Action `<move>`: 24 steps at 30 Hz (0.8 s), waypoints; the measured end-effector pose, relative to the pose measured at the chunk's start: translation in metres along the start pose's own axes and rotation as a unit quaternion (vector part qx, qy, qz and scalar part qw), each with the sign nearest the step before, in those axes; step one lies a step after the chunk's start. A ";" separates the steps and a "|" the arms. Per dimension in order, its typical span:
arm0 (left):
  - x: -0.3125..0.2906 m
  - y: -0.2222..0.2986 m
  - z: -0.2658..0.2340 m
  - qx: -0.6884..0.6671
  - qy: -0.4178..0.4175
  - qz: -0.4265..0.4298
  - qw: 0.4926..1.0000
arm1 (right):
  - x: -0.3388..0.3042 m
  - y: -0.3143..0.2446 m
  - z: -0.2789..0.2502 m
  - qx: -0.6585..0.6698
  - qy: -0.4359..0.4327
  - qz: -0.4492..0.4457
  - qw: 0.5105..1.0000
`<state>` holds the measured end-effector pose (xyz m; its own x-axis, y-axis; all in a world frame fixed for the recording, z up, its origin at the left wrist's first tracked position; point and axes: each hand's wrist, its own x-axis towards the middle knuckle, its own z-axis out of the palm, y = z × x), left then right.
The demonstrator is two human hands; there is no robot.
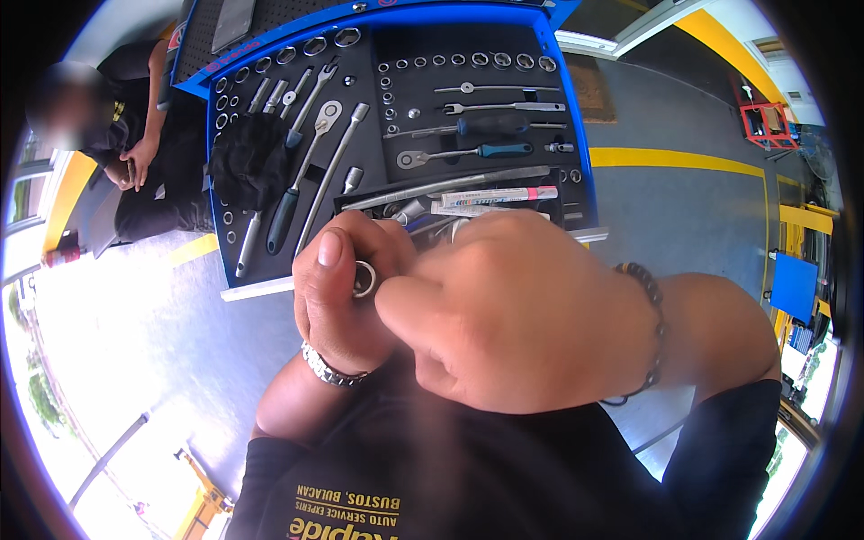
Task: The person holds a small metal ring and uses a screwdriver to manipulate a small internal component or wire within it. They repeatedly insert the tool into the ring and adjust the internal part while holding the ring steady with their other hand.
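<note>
My left hand [344, 286] is closed, thumb up, around a small chrome socket [364, 279] whose round open end shows beside the thumb. Close against it on the right, my right hand [522, 315] is curled with its back to me. Its fingertips are hidden, so I cannot make out what they hold. Both hands are in front of an open blue tool drawer [583, 117]. Just beyond my knuckles lie a long metal bar [450, 187] and a white marker-like tube with a pink end [499, 195].
Black foam in the drawer holds several sockets [480, 59], a ratchet [414, 159] and a longer ratchet [326, 119]. A black cloth [247, 157] lies over the drawer's left part. Another person [135, 144] sits at the left, hands together. A yellow floor line [675, 162] runs at the right.
</note>
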<state>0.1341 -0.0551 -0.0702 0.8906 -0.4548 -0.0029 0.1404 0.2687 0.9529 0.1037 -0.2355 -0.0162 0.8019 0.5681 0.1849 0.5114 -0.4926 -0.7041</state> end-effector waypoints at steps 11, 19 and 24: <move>0.001 0.019 -0.002 0.071 -0.099 -0.168 0.978 | 0.005 0.015 -0.036 -0.178 -0.074 -0.152 0.969; 0.004 0.013 -0.003 0.026 -0.191 -0.071 0.979 | 0.005 0.038 -0.050 -0.014 -0.054 -0.067 0.996; 0.006 -0.002 -0.003 0.101 -0.081 0.002 0.992 | 0.003 0.024 -0.037 0.061 -0.016 0.029 0.998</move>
<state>0.1404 -0.0561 -0.0731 0.8075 -0.5888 0.0343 0.0324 0.1024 0.9942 0.1303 -0.2701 -0.0070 0.8178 0.5625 0.1220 0.4219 -0.4416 -0.7918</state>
